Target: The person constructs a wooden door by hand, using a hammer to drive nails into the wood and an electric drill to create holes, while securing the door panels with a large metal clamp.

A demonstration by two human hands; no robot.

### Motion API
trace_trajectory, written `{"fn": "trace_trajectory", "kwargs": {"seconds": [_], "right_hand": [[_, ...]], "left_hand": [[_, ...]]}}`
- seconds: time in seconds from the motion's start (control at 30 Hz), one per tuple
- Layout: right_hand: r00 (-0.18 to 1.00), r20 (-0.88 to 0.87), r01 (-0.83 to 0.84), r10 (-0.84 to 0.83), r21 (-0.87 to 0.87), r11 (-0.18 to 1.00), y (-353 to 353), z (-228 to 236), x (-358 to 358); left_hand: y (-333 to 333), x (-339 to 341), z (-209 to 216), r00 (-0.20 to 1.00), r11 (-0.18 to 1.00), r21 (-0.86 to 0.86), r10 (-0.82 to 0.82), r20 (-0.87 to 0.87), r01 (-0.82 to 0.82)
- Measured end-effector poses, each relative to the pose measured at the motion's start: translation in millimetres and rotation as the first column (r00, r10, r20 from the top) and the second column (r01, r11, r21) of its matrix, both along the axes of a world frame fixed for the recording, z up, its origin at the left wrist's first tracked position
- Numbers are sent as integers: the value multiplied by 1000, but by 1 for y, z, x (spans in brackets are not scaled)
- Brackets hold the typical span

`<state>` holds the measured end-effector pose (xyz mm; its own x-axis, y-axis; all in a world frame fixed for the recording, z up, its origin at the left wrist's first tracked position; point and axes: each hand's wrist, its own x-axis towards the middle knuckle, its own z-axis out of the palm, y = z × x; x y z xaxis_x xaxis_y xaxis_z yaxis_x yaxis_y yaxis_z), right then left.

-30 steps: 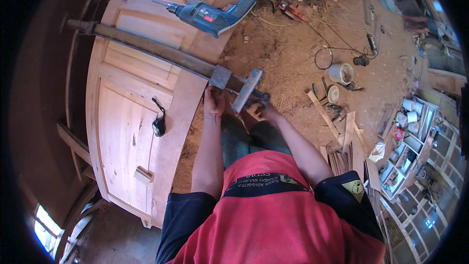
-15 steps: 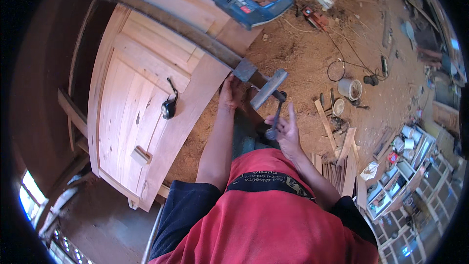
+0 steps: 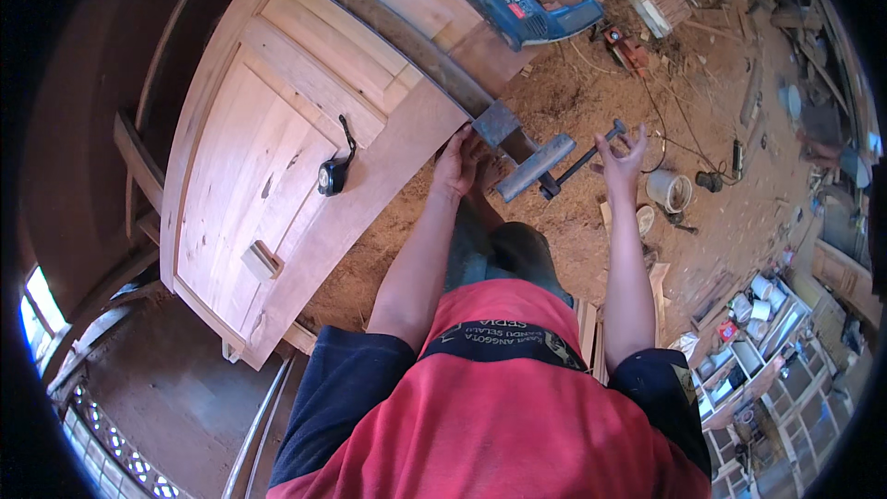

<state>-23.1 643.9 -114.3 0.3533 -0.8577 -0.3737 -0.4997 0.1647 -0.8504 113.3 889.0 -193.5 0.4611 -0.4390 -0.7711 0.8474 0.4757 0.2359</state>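
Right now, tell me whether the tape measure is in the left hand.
No, the tape measure lies on the wooden panel, apart from the left hand near the panel's edge.

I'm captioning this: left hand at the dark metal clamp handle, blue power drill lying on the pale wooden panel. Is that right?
Wrong hand: the head view shows the right hand at the dark metal clamp handle; the blue power drill lies on the pale wooden panel.

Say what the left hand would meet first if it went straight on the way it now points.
The left hand would probably meet the clamp's metal block first, though depth is unclear.
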Motion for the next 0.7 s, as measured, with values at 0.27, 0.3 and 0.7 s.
{"fn": "trace_trajectory", "kwargs": {"seconds": [0.27,0.3,0.7], "right_hand": [[891,-181,-439,416,-574,691,3,-88,-3],[894,-163,-433,417,-554,711,6,-93,-2],[953,205,28,-223,672,740,201,-146,-56]], "left_hand": [[23,-39,49,801,701,699,-495,335,140],[36,-51,60,804,697,705,-491,335,132],[138,39,95,-168,-92,863,-966,-199,-496]]}}
